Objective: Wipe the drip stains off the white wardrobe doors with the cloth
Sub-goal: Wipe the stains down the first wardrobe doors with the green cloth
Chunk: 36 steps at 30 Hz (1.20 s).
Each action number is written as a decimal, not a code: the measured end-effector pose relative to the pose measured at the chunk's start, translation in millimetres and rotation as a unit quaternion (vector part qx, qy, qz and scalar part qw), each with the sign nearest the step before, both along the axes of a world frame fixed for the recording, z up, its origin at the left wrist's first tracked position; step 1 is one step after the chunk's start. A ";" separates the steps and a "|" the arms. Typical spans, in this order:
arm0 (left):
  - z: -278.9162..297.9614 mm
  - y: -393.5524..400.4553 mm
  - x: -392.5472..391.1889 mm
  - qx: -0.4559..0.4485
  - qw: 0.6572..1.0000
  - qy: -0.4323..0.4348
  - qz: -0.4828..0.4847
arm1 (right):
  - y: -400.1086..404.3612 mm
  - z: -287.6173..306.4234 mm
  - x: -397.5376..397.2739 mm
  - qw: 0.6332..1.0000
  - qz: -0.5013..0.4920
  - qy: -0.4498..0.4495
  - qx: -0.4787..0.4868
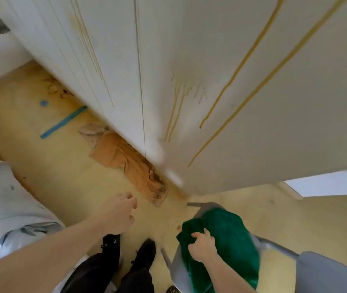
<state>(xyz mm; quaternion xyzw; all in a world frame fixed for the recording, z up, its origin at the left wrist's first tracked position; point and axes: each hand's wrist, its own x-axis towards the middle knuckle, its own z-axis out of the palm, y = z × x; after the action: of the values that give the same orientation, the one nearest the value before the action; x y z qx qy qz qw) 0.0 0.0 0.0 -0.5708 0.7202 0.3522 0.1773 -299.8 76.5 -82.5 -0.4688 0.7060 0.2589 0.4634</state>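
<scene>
Nearest, the right hand (pixel 202 247) curls its fingers into the green cloth (pixel 227 240), which lies heaped on the seat of a grey chair (pixel 327 271). The grip looks like a bunching pinch at the cloth's near edge, not yet a full handful. Left of the chair, the left hand (pixel 118 216) hangs over the floor with fingers loosely bent and holding nothing; below it stand two black shoes (pixel 145 252).

Beyond the chair, a crumpled brown rag (pixel 126 161) lies on the floor along the foot of the wardrobe (pixel 189 49). Further left of the chair is a strip of blue tape (pixel 63 122).

Farthest, the doors rise above the chair, streaked with yellow-brown drips (pixel 251 60): two long runs on the right door, a shorter cluster near its lower middle, thinner lines on the left panel.

The step in hand seems to be picking up the cloth. It would go best gathered into a flat pad, then drawn along each run from its top downward, folding to a clean face as it soils.
</scene>
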 end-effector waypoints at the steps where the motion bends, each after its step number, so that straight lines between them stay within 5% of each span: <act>1: -7.6 -0.3 -2.0 0.010 1.000 -0.006 -0.003 | 3.5 -16.8 -0.6 1.000 0.006 0.002 0.002; 6: -44.8 9.5 -4.6 0.022 1.000 -0.013 0.002 | 11.7 -61.5 8.6 0.999 0.009 0.042 0.026; 13: -24.7 36.0 -7.3 0.027 0.999 0.014 0.011 | 18.0 -25.1 -8.9 0.996 -0.027 0.032 -0.081; 22: 125.4 46.1 -19.7 0.016 0.992 0.096 0.078 | 9.0 162.0 -7.9 0.976 -0.081 -0.110 -0.171; 31: 246.5 41.0 2.1 -0.004 0.982 0.150 0.116 | -39.8 341.7 68.8 0.909 -0.060 -0.288 -0.294; 36: 292.4 27.6 20.2 -0.081 0.917 0.292 0.261 | -60.6 418.0 96.7 0.868 -0.030 -0.341 -0.359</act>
<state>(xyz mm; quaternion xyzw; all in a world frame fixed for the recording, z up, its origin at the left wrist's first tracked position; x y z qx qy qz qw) 20.2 27.6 292.4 -0.6230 0.5913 0.4771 -0.1860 -203.1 15.9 335.5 -0.6403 0.5625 -0.2026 0.4823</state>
